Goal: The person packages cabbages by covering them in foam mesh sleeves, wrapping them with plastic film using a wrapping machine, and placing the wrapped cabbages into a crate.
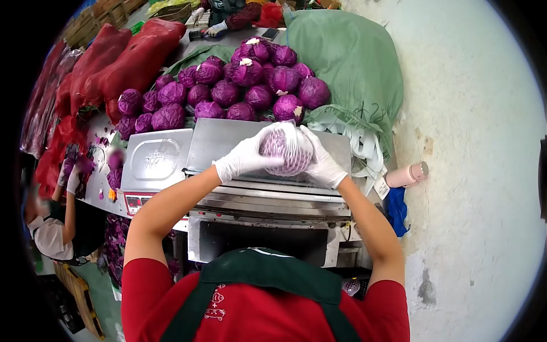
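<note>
A purple cabbage (pixel 285 151) in white netting or wrap is held up over the metal wrapping machine (pixel 219 142). My left hand (pixel 250 155), in a white glove, wraps round its left side, with the thumb across the front. On the right side my right hand (pixel 323 162), also gloved in white, grips it. Parts of the fingers are hidden behind the cabbage. Just beyond the machine lies a pile of bare purple cabbages (pixel 225 93).
A scale (pixel 156 159) stands left of the machine. Red mesh sacks (pixel 134 62) lie back left, and a green sack (pixel 347 62) back right. A pink bottle (pixel 406 174) is by the wall. Co-workers are at the left (pixel 54 233) and far side (pixel 233 20).
</note>
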A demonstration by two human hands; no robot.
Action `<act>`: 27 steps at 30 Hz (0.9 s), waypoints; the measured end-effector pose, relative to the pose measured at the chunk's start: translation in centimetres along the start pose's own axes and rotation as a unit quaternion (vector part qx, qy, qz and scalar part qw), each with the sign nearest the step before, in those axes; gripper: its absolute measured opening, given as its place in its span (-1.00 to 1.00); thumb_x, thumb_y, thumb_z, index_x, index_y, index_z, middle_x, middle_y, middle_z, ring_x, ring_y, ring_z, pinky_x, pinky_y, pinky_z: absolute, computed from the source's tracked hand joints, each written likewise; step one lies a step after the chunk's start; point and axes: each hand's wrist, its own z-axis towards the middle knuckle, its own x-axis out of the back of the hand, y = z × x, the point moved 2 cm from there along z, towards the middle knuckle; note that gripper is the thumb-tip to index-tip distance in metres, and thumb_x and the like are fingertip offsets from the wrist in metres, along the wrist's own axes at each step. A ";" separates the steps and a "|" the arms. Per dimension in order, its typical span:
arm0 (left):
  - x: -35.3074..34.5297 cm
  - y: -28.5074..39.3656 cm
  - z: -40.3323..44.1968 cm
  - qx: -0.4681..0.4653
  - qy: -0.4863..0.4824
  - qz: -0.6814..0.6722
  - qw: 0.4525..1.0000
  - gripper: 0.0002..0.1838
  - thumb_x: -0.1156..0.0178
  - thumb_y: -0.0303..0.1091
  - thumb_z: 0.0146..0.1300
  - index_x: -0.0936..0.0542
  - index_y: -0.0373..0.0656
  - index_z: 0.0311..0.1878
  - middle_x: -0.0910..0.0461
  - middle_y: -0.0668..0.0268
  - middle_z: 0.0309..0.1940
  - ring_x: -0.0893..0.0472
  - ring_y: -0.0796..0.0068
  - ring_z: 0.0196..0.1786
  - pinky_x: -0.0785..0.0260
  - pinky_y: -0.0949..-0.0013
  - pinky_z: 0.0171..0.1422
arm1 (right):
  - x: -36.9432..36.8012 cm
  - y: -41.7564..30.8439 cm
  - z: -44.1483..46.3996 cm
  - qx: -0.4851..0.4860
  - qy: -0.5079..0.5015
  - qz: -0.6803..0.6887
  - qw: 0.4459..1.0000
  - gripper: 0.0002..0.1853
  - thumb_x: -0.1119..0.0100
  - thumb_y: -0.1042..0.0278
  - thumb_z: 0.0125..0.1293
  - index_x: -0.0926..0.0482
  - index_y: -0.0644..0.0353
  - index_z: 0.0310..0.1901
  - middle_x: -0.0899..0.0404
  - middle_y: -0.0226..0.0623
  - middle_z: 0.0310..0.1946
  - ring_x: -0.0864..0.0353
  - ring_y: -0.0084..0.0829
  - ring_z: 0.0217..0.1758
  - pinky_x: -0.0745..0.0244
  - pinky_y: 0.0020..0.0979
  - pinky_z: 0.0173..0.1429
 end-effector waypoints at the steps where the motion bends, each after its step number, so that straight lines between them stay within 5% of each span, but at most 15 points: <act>1: -0.3 0.7 0.1 -0.031 -0.010 -0.175 0.984 -0.15 -0.34 -0.07 0.17 -0.17 -0.25 0.41 -0.47 0.14 0.19 -0.49 0.37 0.21 -0.34 0.30 0.31 | 0.0 0.1 -0.6 -0.013 -0.018 0.197 0.980 -0.04 -0.34 0.44 0.05 0.04 0.20 0.45 -0.24 -0.06 0.33 -0.27 -0.20 0.40 -0.18 -0.30 0.46; 2: -0.6 0.9 -0.6 -0.004 -0.040 -0.201 0.979 -0.19 -0.31 -0.06 0.21 -0.19 -0.26 0.39 -0.47 0.15 0.18 -0.48 0.41 0.20 -0.36 0.32 0.29 | -0.1 0.0 -1.3 -0.027 -0.038 0.386 0.921 0.00 -0.35 0.45 0.03 0.07 0.16 0.46 -0.23 -0.10 0.35 -0.28 -0.23 0.39 -0.18 -0.31 0.47; 5: -2.6 2.7 -5.7 0.110 -0.103 -0.335 0.930 -0.24 -0.20 0.07 0.28 -0.23 -0.25 0.35 -0.48 0.13 0.15 -0.48 0.42 0.20 -0.39 0.35 0.27 | -1.3 -3.1 -6.6 -0.111 -0.103 0.493 0.857 0.01 -0.36 0.42 0.03 0.07 0.07 0.48 -0.19 -0.17 0.37 -0.34 -0.22 0.35 -0.32 -0.20 0.40; 6: -3.1 5.0 -8.3 0.277 -0.151 -0.407 0.857 -0.24 -0.07 0.20 0.32 -0.24 -0.22 0.36 -0.46 0.11 0.18 -0.49 0.38 0.20 -0.37 0.34 0.31 | -1.4 -5.4 -8.7 -0.184 -0.139 0.555 0.799 -0.03 -0.29 0.40 0.07 0.07 0.08 0.48 -0.21 -0.20 0.36 -0.36 -0.24 0.34 -0.38 -0.19 0.34; 8: -5.5 5.3 -12.3 0.306 -0.234 -0.467 0.796 -0.15 0.21 0.39 0.32 -0.17 -0.12 0.43 -0.34 0.11 0.31 -0.42 0.28 0.29 -0.32 0.23 0.36 | -3.7 -7.6 -12.5 -0.273 -0.188 0.624 0.707 -0.08 -0.17 0.31 0.14 0.11 0.07 0.49 -0.19 -0.25 0.39 -0.37 -0.29 0.33 -0.50 -0.13 0.23; 13: -11.2 -0.2 -17.3 0.407 -0.274 -0.481 0.726 -0.10 0.34 0.46 0.30 -0.16 -0.09 0.44 -0.32 0.15 0.35 -0.35 0.30 0.36 -0.23 0.21 0.44 | -9.9 -6.7 -18.5 -0.320 -0.254 0.683 0.605 -0.21 -0.03 0.16 0.30 0.09 0.02 0.50 -0.17 -0.25 0.41 -0.32 -0.25 0.38 -0.32 -0.20 0.39; 16: -12.1 0.4 -17.2 0.416 -0.235 -0.516 0.711 -0.14 0.32 0.40 0.34 -0.17 -0.14 0.43 -0.34 0.16 0.33 -0.38 0.33 0.34 -0.23 0.21 0.44 | -12.7 -4.2 -19.8 -0.347 -0.188 0.758 0.519 -0.33 0.03 0.32 0.34 -0.03 0.13 0.45 -0.20 -0.14 0.40 -0.21 -0.15 0.44 -0.10 -0.05 0.49; 18: -13.6 -2.9 -17.9 0.335 -0.240 -0.526 0.744 -0.17 0.30 0.36 0.37 -0.16 -0.16 0.43 -0.32 0.17 0.34 -0.39 0.40 0.33 -0.25 0.22 0.42 | -12.7 -3.8 -20.6 -0.351 -0.195 0.699 0.593 -0.35 0.05 0.32 0.35 -0.02 0.12 0.45 -0.24 -0.15 0.36 -0.28 -0.17 0.39 -0.21 -0.09 0.44; 19: -14.7 -5.8 -18.9 0.312 -0.197 -0.494 0.787 -0.26 0.11 0.18 0.42 -0.14 -0.21 0.43 -0.33 0.14 0.33 -0.40 0.42 0.31 -0.28 0.26 0.40 | -11.4 -5.2 -20.3 -0.355 -0.182 0.653 0.644 -0.34 0.04 0.33 0.35 -0.03 0.14 0.45 -0.27 -0.16 0.34 -0.32 -0.16 0.36 -0.26 -0.10 0.42; 21: -11.9 -0.9 -22.3 0.248 -0.115 -0.362 0.891 -0.38 -0.11 -0.14 0.40 -0.20 -0.25 0.39 -0.39 0.17 0.27 -0.46 0.45 0.26 -0.31 0.33 0.36 | -10.8 -5.7 -22.1 -0.375 -0.108 0.658 0.644 -0.33 0.00 0.28 0.36 -0.03 0.17 0.44 -0.28 -0.16 0.33 -0.36 -0.20 0.33 -0.26 -0.17 0.41; 23: -10.6 1.0 -25.8 0.140 0.025 -0.153 0.978 -0.60 -0.26 -0.35 0.27 -0.51 -0.32 0.12 -0.61 0.16 0.02 -0.60 0.48 0.01 -0.44 0.35 0.15 | -11.6 -5.6 -25.0 -0.392 -0.030 0.661 0.639 -0.32 -0.03 0.22 0.37 -0.03 0.20 0.44 -0.29 -0.17 0.32 -0.41 -0.23 0.29 -0.25 -0.24 0.40; 25: -9.8 -0.4 -28.4 0.049 0.120 0.104 0.986 -0.81 -0.26 -0.39 0.24 -0.63 -0.30 -0.16 -0.67 0.19 -0.22 -0.63 0.53 -0.17 -0.47 0.37 -0.06 | -12.9 -4.6 -28.0 -0.238 0.066 0.406 0.880 -0.30 -0.10 0.19 0.37 -0.05 0.25 0.42 -0.38 -0.15 0.22 -0.45 -0.28 0.22 -0.28 -0.29 0.35; 27: -11.1 -2.7 -28.9 0.143 0.197 -0.106 0.964 -0.81 -0.18 -0.35 0.33 -0.59 -0.28 -0.34 -0.56 0.38 -0.48 -0.50 0.60 -0.41 -0.38 0.46 -0.26 | -14.4 -5.2 -29.2 -0.318 0.106 0.450 0.828 -0.55 -0.13 0.14 0.40 -0.38 0.30 0.14 -0.54 -0.23 -0.09 -0.52 -0.49 -0.01 -0.38 -0.41 0.16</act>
